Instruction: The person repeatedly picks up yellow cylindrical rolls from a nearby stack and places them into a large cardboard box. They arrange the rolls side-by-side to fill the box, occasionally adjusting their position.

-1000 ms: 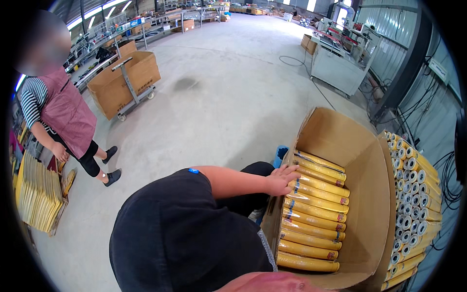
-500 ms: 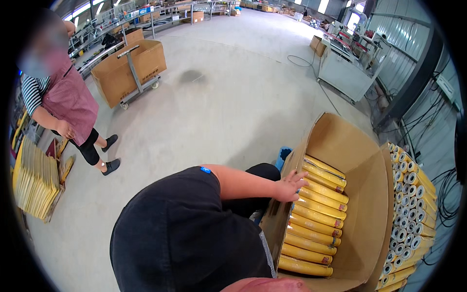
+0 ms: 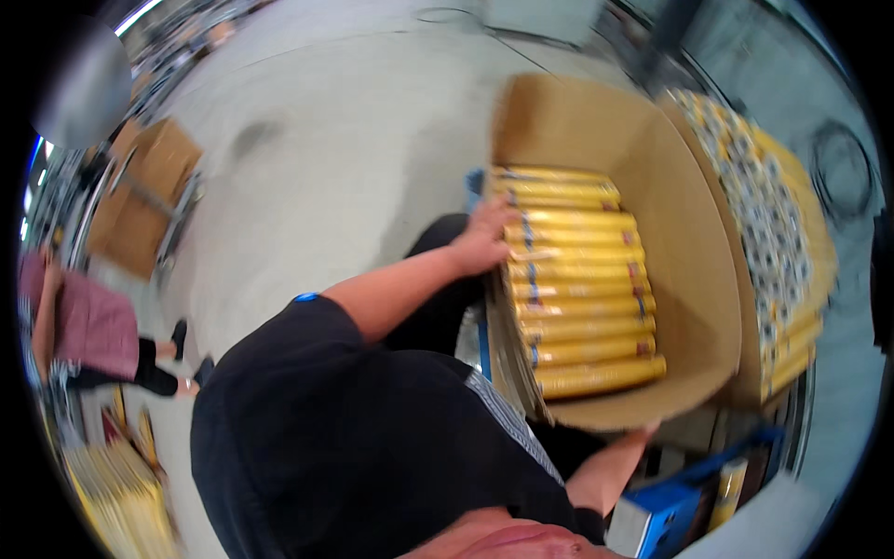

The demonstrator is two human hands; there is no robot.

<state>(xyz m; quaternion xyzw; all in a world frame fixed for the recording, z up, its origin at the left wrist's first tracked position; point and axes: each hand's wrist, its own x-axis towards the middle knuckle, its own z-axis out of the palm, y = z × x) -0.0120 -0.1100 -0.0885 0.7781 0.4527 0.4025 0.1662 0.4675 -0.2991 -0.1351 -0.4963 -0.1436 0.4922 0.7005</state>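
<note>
A large open cardboard box (image 3: pixel 694 307) stands in front of me, holding a row of yellow tube-shaped rolls (image 3: pixel 587 303) in shiny wrap, laid side by side. My left hand (image 3: pixel 484 235) is closed over the box's left wall, its fingertips inside against the rolls. Down at the box's near edge, my right hand (image 3: pixel 636 443) touches the outside of the cardboard; its fingers are mostly hidden and blurred.
Right of the box, a tall stack of yellow rolls (image 3: pixel 792 233) shows its round ends. A blue-and-white box-like object (image 3: pixel 656 522) sits low at the near right. A person in a pink apron (image 3: pixel 88 312) stands at the left, near a carton on a wheeled cart (image 3: pixel 140 200).
My view has swung right and downward, so the box appears further left and higher. My right hand has come into sight at the box's near edge. My left hand stays at the left wall.
</note>
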